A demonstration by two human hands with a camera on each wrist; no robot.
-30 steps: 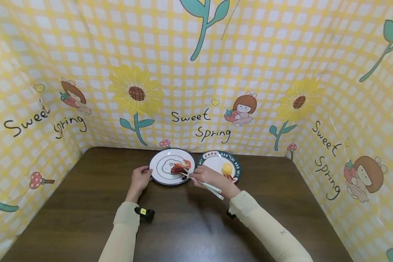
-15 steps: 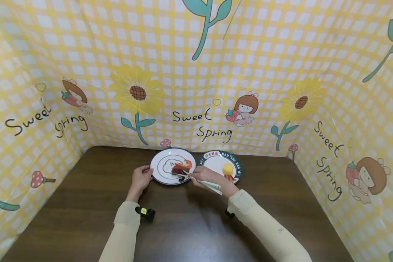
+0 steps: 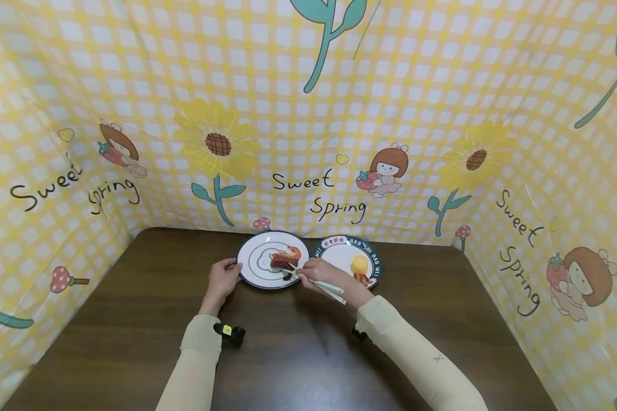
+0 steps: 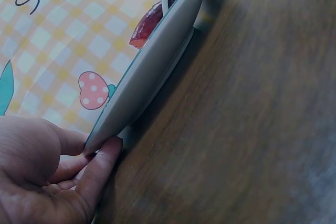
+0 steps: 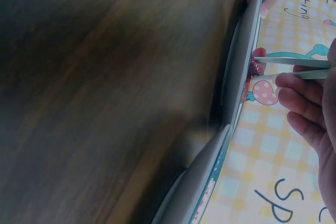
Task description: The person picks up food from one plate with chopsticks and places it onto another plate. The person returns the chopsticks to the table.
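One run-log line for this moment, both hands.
left hand: pinches rim of left plate | right hand: holds chopsticks, tips at dark red food | right plate: yellow food, reddish food

Pale cream sleeves [image 3: 190, 359]; small dark X [image 3: 439, 358] on the right; black wrist cameras [image 3: 235, 337]; yellow label [image 3: 227, 330] on the left

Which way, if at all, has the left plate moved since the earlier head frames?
No, neither way: the left plate keeps its place just below the printed mushroom on the cloth.

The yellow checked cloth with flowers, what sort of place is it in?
Maybe a little indoor booth: the yellow checked cloth rises on three sides of a brown table, and there's a white plate too.
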